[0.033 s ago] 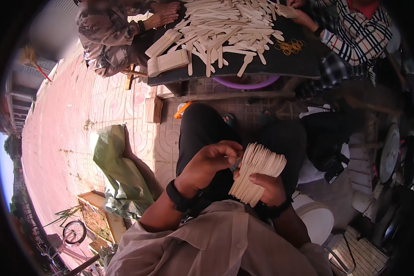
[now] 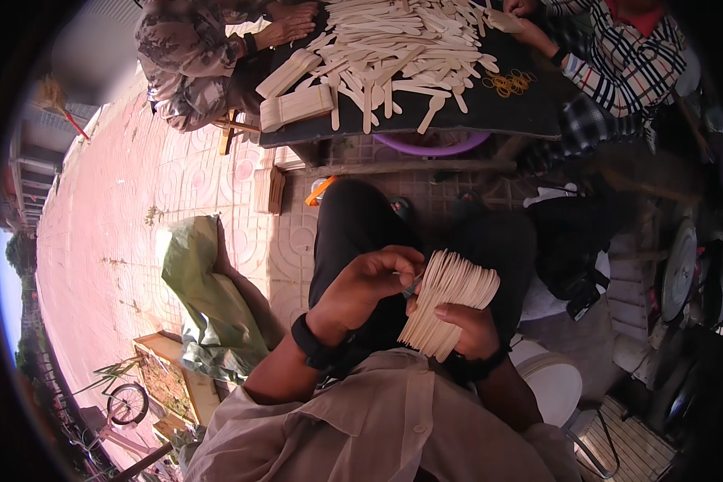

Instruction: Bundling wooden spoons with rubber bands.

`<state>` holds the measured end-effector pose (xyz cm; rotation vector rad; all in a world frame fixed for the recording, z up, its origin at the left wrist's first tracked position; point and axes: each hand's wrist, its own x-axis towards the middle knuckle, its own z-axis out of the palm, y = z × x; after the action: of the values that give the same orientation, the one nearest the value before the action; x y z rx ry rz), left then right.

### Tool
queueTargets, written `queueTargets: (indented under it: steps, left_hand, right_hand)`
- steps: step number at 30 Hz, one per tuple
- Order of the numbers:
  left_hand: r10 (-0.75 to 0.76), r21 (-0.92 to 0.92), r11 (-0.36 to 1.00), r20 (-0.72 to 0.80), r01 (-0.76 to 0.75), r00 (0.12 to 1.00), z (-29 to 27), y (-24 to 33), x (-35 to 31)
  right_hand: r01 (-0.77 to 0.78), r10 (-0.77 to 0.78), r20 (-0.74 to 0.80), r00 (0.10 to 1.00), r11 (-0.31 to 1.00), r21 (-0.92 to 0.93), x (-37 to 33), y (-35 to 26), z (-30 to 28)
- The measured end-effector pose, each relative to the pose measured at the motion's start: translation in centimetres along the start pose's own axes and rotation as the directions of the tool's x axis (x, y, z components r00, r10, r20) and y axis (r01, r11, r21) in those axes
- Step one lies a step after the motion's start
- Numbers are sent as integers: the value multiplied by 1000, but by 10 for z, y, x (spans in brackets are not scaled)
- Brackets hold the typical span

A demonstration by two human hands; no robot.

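Note:
Over my lap, my right hand (image 2: pixel 472 331) grips a thick bundle of flat wooden sticks (image 2: pixel 456 293), thumb across its near face. The rounded ends fan out toward the upper right, while the other ends point down and left. My left hand (image 2: pixel 368 291) is closed in a pinch at the bundle's left side. Something small and greyish shows at its fingertips, too small to name. Beyond my knees, a loose heap of similar wooden pieces (image 2: pixel 410 52) covers the dark table (image 2: pixel 506 116). Two neat stacks of sticks (image 2: pixel 297 108) lie at its near left corner.
Yellow rubber bands (image 2: pixel 508 83) lie on the table's right. One person's hands (image 2: pixel 285 30) rest at the far left; another person's hand (image 2: pixel 530 36) holds sticks at the far right. A purple basin (image 2: pixel 434 149) sits under the table. A green sack (image 2: pixel 209 289) stands left of me.

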<state>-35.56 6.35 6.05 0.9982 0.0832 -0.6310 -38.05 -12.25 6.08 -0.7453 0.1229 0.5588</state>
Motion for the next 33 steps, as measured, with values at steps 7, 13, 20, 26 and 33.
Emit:
queueTargets:
  steps: [7,13,20,26,33]
  left_hand:
    - [105,20,994,-98,-103,990,-14,-12,-11]
    - [151,-81,983,-152,-165,977,-14,-17,-12]
    - [84,-184,977,-141,-110,986,-12,-14,-8]
    - [376,778,573,28,-256,926,-15,5,-8]
    - [636,794,548,-192,-262,748,-30,-14,17]
  right_hand:
    - [-55,54,10,998,997,63,12,7,8]
    - [-182,166,113,980,970,161,17,12,4]
    - [-198,125,224,966,919,340,22,9,0]
    - [-275,218,215,952,916,291,19,11,-2]
    - [-344,334,136,933,937,64,18,6,10]
